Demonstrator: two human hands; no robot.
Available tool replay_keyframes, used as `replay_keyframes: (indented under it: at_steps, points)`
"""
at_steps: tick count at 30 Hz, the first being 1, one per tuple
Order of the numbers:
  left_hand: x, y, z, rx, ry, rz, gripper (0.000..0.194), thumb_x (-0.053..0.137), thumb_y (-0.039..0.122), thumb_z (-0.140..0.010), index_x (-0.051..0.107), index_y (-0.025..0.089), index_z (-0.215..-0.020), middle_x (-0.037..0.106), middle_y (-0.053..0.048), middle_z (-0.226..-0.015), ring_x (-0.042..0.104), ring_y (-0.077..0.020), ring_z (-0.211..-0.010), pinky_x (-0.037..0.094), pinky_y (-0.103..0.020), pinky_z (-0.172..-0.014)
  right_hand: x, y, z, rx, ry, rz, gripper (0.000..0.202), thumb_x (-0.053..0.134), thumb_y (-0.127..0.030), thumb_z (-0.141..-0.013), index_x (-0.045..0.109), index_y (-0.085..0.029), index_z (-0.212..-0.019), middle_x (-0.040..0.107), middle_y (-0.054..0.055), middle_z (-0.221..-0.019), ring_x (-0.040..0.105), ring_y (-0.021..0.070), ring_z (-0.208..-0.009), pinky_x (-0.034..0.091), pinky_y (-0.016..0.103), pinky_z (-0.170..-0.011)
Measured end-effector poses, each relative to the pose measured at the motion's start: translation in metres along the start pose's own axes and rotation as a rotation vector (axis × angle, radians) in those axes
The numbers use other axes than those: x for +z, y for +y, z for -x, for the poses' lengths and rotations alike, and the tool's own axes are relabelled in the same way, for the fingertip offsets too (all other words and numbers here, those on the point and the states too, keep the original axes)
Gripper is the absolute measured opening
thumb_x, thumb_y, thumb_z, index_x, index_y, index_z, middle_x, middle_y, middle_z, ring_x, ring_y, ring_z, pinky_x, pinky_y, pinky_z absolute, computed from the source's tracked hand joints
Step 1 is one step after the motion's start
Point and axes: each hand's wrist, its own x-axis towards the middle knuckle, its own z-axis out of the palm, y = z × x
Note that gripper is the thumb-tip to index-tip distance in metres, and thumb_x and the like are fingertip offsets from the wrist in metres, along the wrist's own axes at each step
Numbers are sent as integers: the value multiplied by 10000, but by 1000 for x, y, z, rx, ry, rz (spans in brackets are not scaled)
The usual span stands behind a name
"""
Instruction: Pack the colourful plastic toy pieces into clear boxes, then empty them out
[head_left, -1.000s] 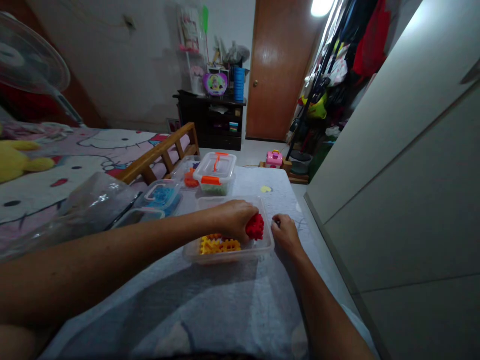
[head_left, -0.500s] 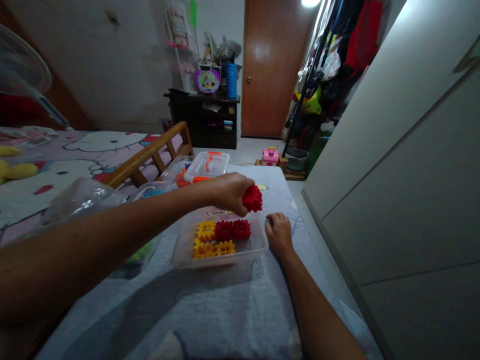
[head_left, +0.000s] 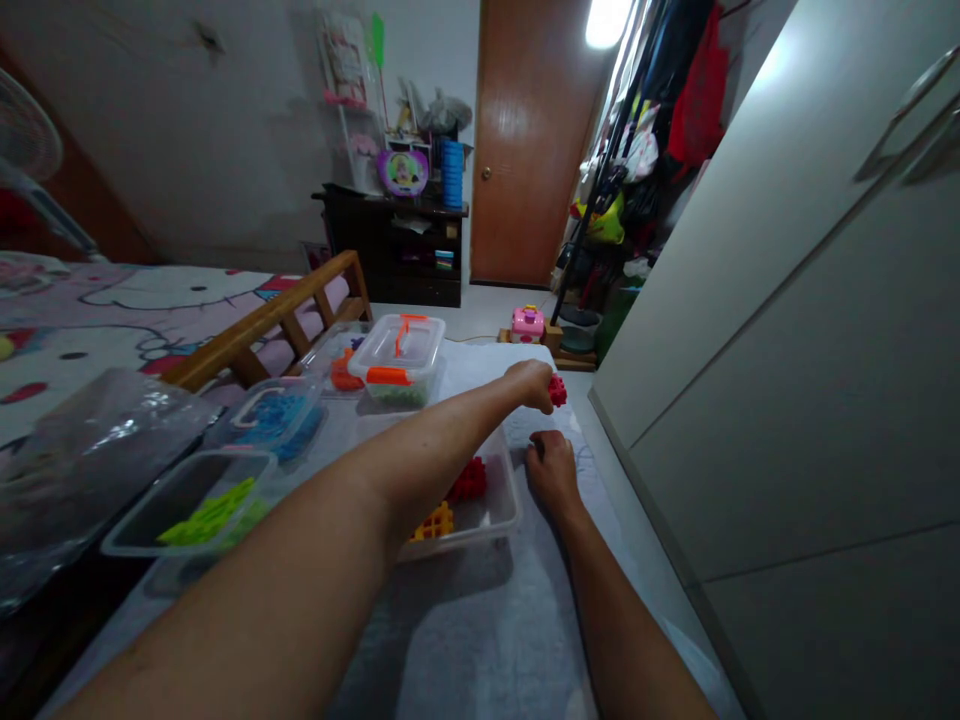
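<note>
My left hand [head_left: 531,384] reaches far forward over the grey cloth and is closed on a red toy block [head_left: 557,391], held beyond the far right corner of a clear plastic tub [head_left: 501,512]. Red blocks [head_left: 469,480] and yellow blocks [head_left: 436,522] lie in that tub, partly hidden by my left forearm. My right hand [head_left: 550,470] rests on the cloth just right of the tub, fingers curled; whether anything is in it cannot be seen.
A lidded clear box with orange clips [head_left: 397,358] stands further back. To the left are a tub of blue pieces [head_left: 277,415] and a tub of green pieces [head_left: 199,500]. A wooden bed rail [head_left: 262,325] is at left; a white cabinet [head_left: 787,330] is at right.
My left hand lifted the red block out of the tub and carried it forward and right, past the tub's far corner. My right hand stayed beside the tub. The camera turned left.
</note>
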Motion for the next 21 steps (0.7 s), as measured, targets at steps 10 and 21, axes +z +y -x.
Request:
replay_keyframes:
  at_steps: [10, 21]
  points:
    - [25, 3, -8, 28, -32, -40, 515, 781, 432, -589, 724, 190, -1040, 748, -100, -1101, 691, -259, -999, 527, -267, -787, 2, -4, 6, -7, -11, 87, 228, 541, -166, -851, 710, -149, -1002, 674, 121, -1044, 546, 257, -993, 393, 359, -900]
    - [-15, 5, 17, 58, 47, -58, 506, 757, 411, -601, 706, 164, -1040, 734, -118, -1080, 680, -285, -993, 513, -292, -762, 0, -7, 9, -6, -50, 115, 225, 546, -148, -845, 676, -167, -1028, 663, 100, -1110, 529, 254, -1065, 357, 359, -927]
